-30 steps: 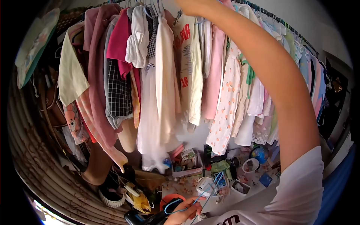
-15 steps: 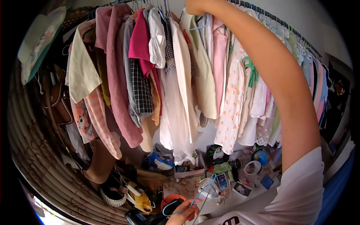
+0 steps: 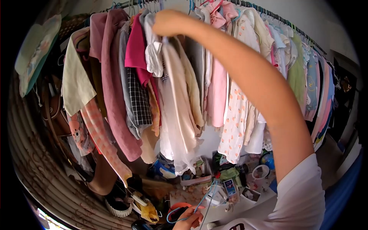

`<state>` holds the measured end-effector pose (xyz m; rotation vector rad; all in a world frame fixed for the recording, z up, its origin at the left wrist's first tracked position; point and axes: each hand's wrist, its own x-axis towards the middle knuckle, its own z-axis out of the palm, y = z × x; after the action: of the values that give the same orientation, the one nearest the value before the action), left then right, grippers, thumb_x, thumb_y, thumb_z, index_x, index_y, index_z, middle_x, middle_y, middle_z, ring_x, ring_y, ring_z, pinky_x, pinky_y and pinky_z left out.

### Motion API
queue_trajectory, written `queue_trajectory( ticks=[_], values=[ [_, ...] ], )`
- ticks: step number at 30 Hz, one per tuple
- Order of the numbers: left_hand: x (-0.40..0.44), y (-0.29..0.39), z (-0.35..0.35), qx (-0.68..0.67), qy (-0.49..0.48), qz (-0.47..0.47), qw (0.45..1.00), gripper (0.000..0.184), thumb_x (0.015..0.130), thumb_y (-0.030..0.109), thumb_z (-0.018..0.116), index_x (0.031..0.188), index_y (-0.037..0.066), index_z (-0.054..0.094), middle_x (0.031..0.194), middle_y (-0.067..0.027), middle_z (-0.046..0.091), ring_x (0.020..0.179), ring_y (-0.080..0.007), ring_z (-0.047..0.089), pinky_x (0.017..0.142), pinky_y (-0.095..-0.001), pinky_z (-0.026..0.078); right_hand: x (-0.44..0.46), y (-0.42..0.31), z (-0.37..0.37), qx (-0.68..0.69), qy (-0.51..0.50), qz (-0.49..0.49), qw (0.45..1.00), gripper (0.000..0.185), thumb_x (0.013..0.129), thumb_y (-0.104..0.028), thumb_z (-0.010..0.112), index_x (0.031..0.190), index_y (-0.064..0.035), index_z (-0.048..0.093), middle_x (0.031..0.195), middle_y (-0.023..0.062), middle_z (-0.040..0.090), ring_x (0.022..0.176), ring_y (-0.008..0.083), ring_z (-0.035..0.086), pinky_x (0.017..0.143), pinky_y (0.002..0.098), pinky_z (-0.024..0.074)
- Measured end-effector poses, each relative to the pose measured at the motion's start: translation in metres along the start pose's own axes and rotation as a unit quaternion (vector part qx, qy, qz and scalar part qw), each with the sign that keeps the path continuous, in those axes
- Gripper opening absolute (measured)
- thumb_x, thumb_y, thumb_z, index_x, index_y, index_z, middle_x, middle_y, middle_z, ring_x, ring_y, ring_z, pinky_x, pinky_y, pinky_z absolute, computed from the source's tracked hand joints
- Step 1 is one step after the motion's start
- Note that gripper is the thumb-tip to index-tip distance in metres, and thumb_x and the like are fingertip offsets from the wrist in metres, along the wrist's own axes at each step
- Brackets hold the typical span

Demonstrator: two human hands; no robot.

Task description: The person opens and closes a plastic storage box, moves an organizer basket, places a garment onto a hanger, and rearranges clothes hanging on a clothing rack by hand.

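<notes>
My left hand (image 3: 188, 217), low in the middle, is closed around a blue wire clothes hanger (image 3: 204, 199) with no garment on it. Up at the clothes rail (image 3: 264, 11), my right hand (image 3: 168, 23) is closed at the top of the hanging clothes. A blurred violet hanger hook (image 3: 161, 4) rises just above it; the fingertips are hidden. Below the right hand hangs a blurred cream garment (image 3: 180, 107), beside a white ruffled garment (image 3: 154, 59) and a magenta top (image 3: 136, 50). My right forearm crosses in front of a peach-print white garment (image 3: 233, 126).
Many more clothes crowd the rail, including a long pink garment (image 3: 115, 88) at left. A pale hat (image 3: 37, 53) and a brown bag (image 3: 57, 119) hang far left. Boxes, a globe (image 3: 268, 160) and a yellow bag (image 3: 147, 211) lie below. A patterned curtain (image 3: 34, 168) lines the left.
My right hand has moved left and slightly down along the rail, and the cream garment beneath it has swung. A gap between clothes has shifted. My left hand still holds the blue hanger.
</notes>
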<state>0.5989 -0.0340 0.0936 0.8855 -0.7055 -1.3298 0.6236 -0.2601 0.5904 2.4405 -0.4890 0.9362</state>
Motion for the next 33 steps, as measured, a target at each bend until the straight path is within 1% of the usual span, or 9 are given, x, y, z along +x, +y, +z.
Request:
queue_trajectory(
  ticks=[2,6,8,17,24,26,28,31,33],
  values=[
    [0.002,-0.001,0.0,0.001,0.008,0.002,1.0,0.018,0.092,0.012,0.046,0.106,0.007,0.056,0.065,0.0007,0.051,0.041,-0.0046,0.034,0.038,-0.019,0.026,0.014,-0.005,0.016,-0.118,-0.001,-0.099,0.988,0.03,0.07,-0.019,0.05,0.081,0.0039,0.066,0.079,0.0197,0.066,0.072,0.0333,0.065,0.063,0.0457,0.0493],
    [0.001,0.003,0.004,-0.002,0.006,-0.021,1.0,0.017,0.092,0.013,0.046,0.106,0.007,0.056,0.065,0.0005,0.051,0.041,-0.0049,0.034,0.037,-0.0196,0.025,0.015,0.015,-0.002,0.045,0.024,-0.003,0.999,0.03,0.083,-0.024,0.054,0.087,0.0034,0.065,0.08,0.0159,0.065,0.072,0.025,0.063,0.064,0.0362,0.0487],
    [0.001,0.002,0.006,-0.011,-0.001,-0.024,1.0,0.018,0.092,0.014,0.046,0.106,0.007,0.056,0.066,0.0006,0.051,0.041,-0.005,0.034,0.038,-0.0195,0.024,-0.005,0.032,-0.034,-0.052,0.078,0.114,0.989,0.029,0.076,-0.018,0.051,0.092,-0.0025,0.069,0.099,0.0215,0.063,0.093,0.0341,0.063,0.077,0.0441,0.0497],
    [0.002,0.008,0.014,0.014,-0.01,-0.035,0.999,0.02,0.093,0.017,0.047,0.109,0.007,0.054,0.068,0.001,0.05,0.042,-0.0047,0.033,0.039,-0.0189,0.023,0.022,0.055,0.009,-0.251,0.077,0.014,0.965,0.025,0.08,-0.017,0.049,0.086,-0.0036,0.069,0.092,0.0191,0.066,0.089,0.0316,0.064,0.073,0.0434,0.0514],
    [-0.003,0.014,0.023,0.002,-0.013,-0.036,0.999,0.021,0.093,0.016,0.047,0.11,0.007,0.054,0.069,0.0005,0.05,0.043,-0.0049,0.034,0.04,-0.0184,0.025,0.05,0.044,0.021,-0.049,0.07,-0.03,0.996,0.025,0.078,-0.013,0.048,0.09,-0.0004,0.066,0.09,0.0232,0.063,0.087,0.0341,0.063,0.074,0.0425,0.0496],
    [-0.004,0.016,0.025,0.006,-0.019,-0.035,0.999,0.02,0.092,0.016,0.047,0.109,0.006,0.054,0.068,0.0003,0.05,0.043,-0.0052,0.034,0.041,-0.0186,0.025,0.05,0.076,0.016,0.132,0.148,-0.15,0.968,0.026,0.077,-0.012,0.049,0.094,-0.0019,0.065,0.091,0.0243,0.062,0.088,0.0341,0.062,0.075,0.0437,0.0485],
    [-0.001,0.01,0.021,0.007,-0.019,-0.034,0.999,0.02,0.092,0.015,0.047,0.109,0.006,0.054,0.069,0.0003,0.05,0.044,-0.0053,0.035,0.041,-0.0186,0.025,0.026,0.086,-0.012,0.147,0.2,-0.023,0.968,0.027,0.076,-0.014,0.051,0.095,-0.0003,0.064,0.093,0.023,0.063,0.091,0.0336,0.062,0.078,0.0426,0.0484],
    [0.007,0.0,0.011,0.001,-0.024,-0.027,0.999,0.02,0.092,0.015,0.047,0.108,0.006,0.053,0.069,0.0003,0.05,0.044,-0.0052,0.035,0.041,-0.0186,0.025,0.018,0.103,-0.015,-0.051,0.183,0.106,0.976,0.025,0.076,-0.014,0.052,0.091,-0.0004,0.066,0.093,0.0189,0.065,0.092,0.0324,0.062,0.079,0.0408,0.0491],
    [0.007,0.004,0.011,-0.005,-0.025,-0.031,0.999,0.02,0.092,0.015,0.047,0.108,0.007,0.054,0.068,0.0005,0.05,0.045,-0.0051,0.035,0.041,-0.0184,0.025,0.023,0.11,-0.004,-0.206,0.018,0.094,0.974,0.023,0.075,-0.014,0.051,0.086,-0.0014,0.068,0.091,0.0179,0.065,0.092,0.0319,0.062,0.078,0.0403,0.05]
  ],
)
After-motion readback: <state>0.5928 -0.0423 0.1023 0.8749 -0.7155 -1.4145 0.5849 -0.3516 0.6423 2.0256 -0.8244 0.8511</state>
